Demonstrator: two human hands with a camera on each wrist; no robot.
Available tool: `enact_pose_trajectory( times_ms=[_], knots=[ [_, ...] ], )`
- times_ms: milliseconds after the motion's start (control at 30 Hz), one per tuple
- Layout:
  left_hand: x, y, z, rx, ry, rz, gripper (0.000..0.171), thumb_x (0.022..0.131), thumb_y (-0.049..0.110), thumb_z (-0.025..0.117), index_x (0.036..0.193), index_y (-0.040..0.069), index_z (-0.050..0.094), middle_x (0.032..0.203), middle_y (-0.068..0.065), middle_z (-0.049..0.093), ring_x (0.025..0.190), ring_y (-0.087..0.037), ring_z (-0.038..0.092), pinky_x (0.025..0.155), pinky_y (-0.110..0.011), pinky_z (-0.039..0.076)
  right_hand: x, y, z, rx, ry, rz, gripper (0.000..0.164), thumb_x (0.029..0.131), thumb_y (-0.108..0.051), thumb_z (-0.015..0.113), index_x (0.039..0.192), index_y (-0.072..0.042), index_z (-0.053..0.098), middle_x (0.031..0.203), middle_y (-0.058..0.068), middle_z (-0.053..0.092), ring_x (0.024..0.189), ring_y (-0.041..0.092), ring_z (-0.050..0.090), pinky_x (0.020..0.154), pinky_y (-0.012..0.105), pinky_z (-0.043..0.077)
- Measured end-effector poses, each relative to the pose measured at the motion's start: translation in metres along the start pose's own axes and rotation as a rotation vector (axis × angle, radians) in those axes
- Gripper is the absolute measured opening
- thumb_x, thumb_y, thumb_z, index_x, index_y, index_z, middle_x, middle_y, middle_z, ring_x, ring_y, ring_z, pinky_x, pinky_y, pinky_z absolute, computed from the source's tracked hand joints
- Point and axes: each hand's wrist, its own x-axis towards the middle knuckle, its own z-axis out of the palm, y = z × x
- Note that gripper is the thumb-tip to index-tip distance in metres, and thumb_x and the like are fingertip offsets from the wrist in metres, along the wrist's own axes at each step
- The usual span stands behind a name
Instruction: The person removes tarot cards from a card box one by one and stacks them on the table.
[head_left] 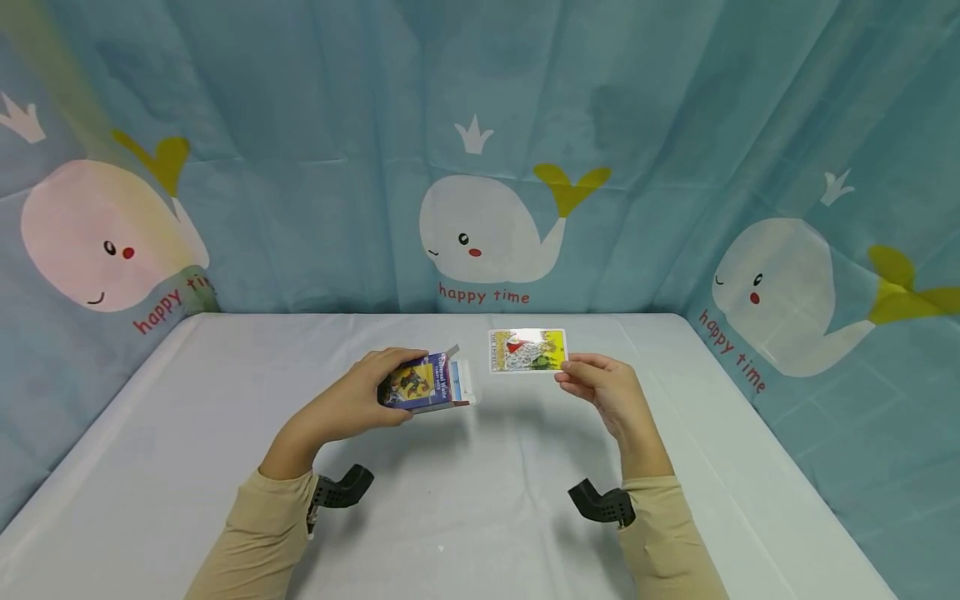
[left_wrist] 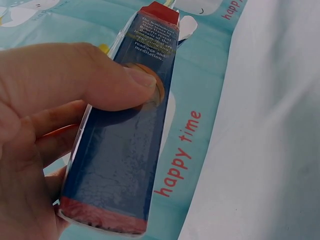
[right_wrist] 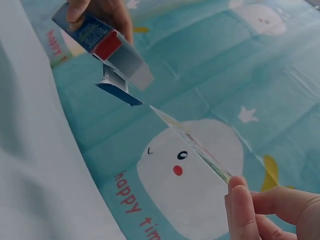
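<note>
My left hand (head_left: 369, 390) grips a blue tarot card box (head_left: 417, 383), thumb along its narrow side (left_wrist: 125, 145) and fingers behind it. Its end flaps (head_left: 462, 383) stand open and point right, toward the other hand; in the right wrist view the flaps (right_wrist: 120, 86) spread from the box's mouth. Between thumb and fingertips, my right hand (head_left: 606, 387) pinches a tarot card (head_left: 528, 350) by its right end. The card's yellow picture faces the head camera, lying sideways. A short gap separates card and box. In the right wrist view the card (right_wrist: 192, 147) appears nearly edge-on.
Both hands are held over a table with a white cloth (head_left: 450, 517). Behind it hangs a blue curtain (head_left: 315, 225) printed with whales. Each wrist carries a black camera mount, one on the left (head_left: 341, 487) and one on the right (head_left: 602, 502).
</note>
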Motion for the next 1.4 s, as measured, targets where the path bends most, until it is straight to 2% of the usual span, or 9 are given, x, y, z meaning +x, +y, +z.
enact_pose_trajectory(
  times_ms=[400,600,667,867,1167,1400],
  knots=[
    [0.0,0.001,0.0,-0.011,-0.014,-0.003,0.077,0.081,0.015,0.078,0.15,0.016,0.043,0.148,-0.011,0.048,0.12,-0.027,0.044,0.094,-0.044,0.042,0.004,0.002,-0.012,-0.023,0.055,-0.019,0.035,0.096,-0.01,0.063,0.123,0.012,0.059,0.079,-0.005,0.072,0.072,0.006,0.071,0.073,0.02,0.057],
    [-0.001,0.001,0.004,-0.016,-0.021,-0.008,0.077,0.081,0.016,0.078,0.15,0.016,0.043,0.148,-0.01,0.047,0.121,-0.027,0.044,0.094,-0.044,0.043,0.007,0.006,-0.021,-0.013,0.054,-0.004,0.023,0.094,-0.008,0.065,0.112,0.006,0.066,0.076,-0.005,0.073,0.07,0.006,0.071,0.072,0.02,0.057],
    [-0.001,0.002,0.003,-0.014,-0.019,-0.011,0.078,0.081,0.016,0.078,0.15,0.016,0.043,0.148,-0.01,0.048,0.121,-0.027,0.044,0.094,-0.044,0.043,0.01,0.008,-0.023,-0.018,0.048,0.001,0.024,0.094,-0.008,0.065,0.113,0.007,0.066,0.075,-0.004,0.073,0.069,0.005,0.071,0.071,0.02,0.057],
    [-0.001,0.002,0.0,-0.008,-0.001,-0.013,0.077,0.08,0.014,0.078,0.15,0.016,0.043,0.147,-0.011,0.049,0.12,-0.027,0.045,0.094,-0.045,0.043,0.023,0.011,-0.025,-0.107,0.032,0.034,0.04,0.095,-0.01,0.064,0.126,0.014,0.057,0.075,-0.006,0.072,0.069,0.003,0.069,0.07,0.019,0.057],
    [-0.002,0.002,-0.001,-0.005,0.001,-0.015,0.078,0.08,0.015,0.078,0.15,0.016,0.043,0.147,-0.01,0.049,0.121,-0.027,0.045,0.094,-0.044,0.043,0.039,0.016,-0.027,-0.209,-0.002,0.048,0.039,0.093,-0.012,0.066,0.124,0.012,0.061,0.073,-0.006,0.071,0.068,0.003,0.069,0.068,0.019,0.057],
    [-0.003,0.002,-0.002,-0.001,0.002,-0.018,0.077,0.08,0.015,0.078,0.15,0.016,0.044,0.147,-0.01,0.049,0.12,-0.027,0.045,0.094,-0.044,0.043,0.05,0.018,-0.029,-0.292,-0.076,0.044,0.039,0.094,-0.014,0.066,0.122,0.013,0.061,0.074,-0.004,0.071,0.068,0.004,0.068,0.069,0.02,0.057]
  ],
)
